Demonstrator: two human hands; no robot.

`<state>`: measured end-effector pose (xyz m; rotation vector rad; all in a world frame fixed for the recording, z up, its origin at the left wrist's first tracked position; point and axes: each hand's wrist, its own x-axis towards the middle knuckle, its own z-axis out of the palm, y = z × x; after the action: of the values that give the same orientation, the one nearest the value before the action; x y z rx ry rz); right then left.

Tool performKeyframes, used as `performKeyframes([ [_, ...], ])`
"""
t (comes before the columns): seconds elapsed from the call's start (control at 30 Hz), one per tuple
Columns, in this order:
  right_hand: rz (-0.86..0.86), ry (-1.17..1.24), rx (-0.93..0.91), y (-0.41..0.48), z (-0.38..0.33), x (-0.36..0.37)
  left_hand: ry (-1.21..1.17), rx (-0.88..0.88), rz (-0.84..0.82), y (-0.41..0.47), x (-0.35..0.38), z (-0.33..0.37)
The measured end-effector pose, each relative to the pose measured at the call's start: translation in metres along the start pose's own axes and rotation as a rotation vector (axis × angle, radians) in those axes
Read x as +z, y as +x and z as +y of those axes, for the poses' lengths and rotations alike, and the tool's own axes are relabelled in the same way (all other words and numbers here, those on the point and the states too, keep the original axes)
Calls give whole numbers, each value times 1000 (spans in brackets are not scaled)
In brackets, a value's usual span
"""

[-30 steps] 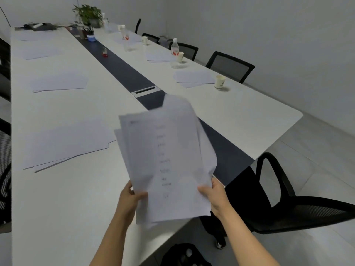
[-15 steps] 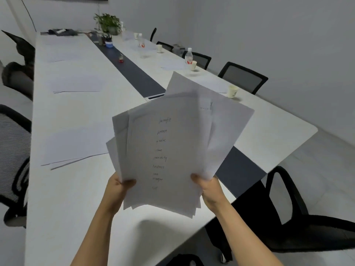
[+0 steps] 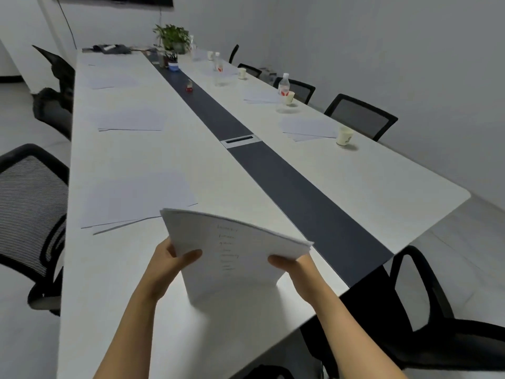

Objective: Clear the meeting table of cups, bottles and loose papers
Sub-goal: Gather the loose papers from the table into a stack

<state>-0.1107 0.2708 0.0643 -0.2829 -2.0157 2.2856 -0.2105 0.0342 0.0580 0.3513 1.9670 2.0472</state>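
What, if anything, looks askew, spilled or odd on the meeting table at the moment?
Nothing looks spilled or damaged. The nearest paper pile, left of the dark strip, lies fanned, its lower sheets poking out askew; the right-hand pile beside the nearest cup is fanned too.

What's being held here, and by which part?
A stack of papers, held by both hands: left hand on its left edge, right hand on its right edge, thumbs on the top sheet.
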Motion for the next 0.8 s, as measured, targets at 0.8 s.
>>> performKeyframes([
  [0.8, 312, -131, 147, -26, 32, 65, -51, -108, 12, 3, -42, -8],
])
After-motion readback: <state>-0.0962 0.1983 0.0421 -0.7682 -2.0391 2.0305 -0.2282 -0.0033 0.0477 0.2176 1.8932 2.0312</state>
